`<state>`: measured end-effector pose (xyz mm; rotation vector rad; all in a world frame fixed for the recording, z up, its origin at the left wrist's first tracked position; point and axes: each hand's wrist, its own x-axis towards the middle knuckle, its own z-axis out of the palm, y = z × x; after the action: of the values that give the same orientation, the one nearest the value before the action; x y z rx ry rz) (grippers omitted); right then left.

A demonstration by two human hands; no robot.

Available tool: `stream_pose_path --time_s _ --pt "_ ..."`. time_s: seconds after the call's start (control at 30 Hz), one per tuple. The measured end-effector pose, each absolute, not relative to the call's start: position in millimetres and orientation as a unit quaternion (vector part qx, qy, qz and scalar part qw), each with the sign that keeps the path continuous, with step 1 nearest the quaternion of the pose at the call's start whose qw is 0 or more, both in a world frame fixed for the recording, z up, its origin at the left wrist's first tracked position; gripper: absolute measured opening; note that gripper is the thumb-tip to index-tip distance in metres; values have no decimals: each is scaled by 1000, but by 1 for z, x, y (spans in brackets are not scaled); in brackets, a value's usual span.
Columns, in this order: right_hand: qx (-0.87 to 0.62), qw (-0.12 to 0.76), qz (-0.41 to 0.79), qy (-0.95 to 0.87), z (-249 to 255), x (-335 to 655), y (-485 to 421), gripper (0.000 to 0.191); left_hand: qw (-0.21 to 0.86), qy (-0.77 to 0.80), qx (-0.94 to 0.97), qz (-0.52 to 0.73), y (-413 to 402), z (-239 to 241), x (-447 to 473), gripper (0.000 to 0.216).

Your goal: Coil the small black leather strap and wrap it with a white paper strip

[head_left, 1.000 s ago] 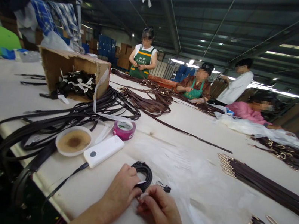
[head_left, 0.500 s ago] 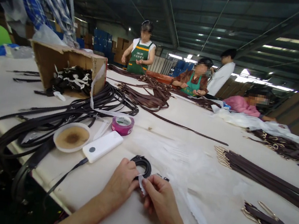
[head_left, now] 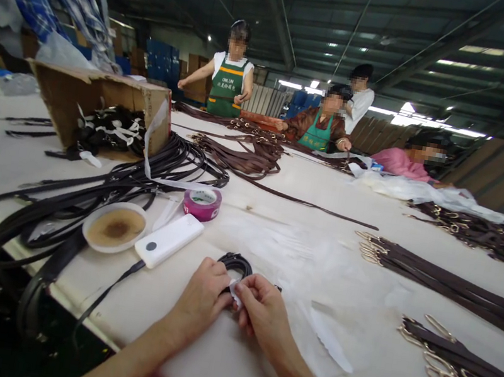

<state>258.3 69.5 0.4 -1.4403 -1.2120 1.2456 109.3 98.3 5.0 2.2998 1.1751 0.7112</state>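
Hands closer around coiled strap point(head_left: 235, 263)

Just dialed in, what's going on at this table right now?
The person's left hand and right hand meet over a small coiled black strap on the table, pinching a white strip between the fingertips. A white power bank, a dish and purple tape lie just beyond.

A factory workshop; long worktable point(head_left: 276, 218) heaped with leather straps point(head_left: 238, 157); aproned workers point(head_left: 227, 86); stacked cartons.
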Motion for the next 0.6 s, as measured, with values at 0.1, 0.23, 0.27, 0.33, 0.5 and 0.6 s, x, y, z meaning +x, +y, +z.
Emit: stream_pose_path --time_s 0.1,0.23,0.27,0.33,0.5,0.6 --pt "-578 426 494 -492 0 258 72 24 233 429 832 263 98 4 109 16" --pt "-557 418 498 -517 2 262 74 14 232 431 828 272 97 0 109 16" --pt "-552 423 494 -522 2 262 74 12 231 432 828 274 98 -1 109 16" --pt "-547 436 482 -528 4 263 74 10 231 433 826 278 98 -2 109 15" --pt "-528 450 508 -510 1 263 74 19 241 433 819 287 100 -5 109 11" --pt "-507 458 542 -489 -4 262 76 33 243 430 817 299 100 -10 109 14"
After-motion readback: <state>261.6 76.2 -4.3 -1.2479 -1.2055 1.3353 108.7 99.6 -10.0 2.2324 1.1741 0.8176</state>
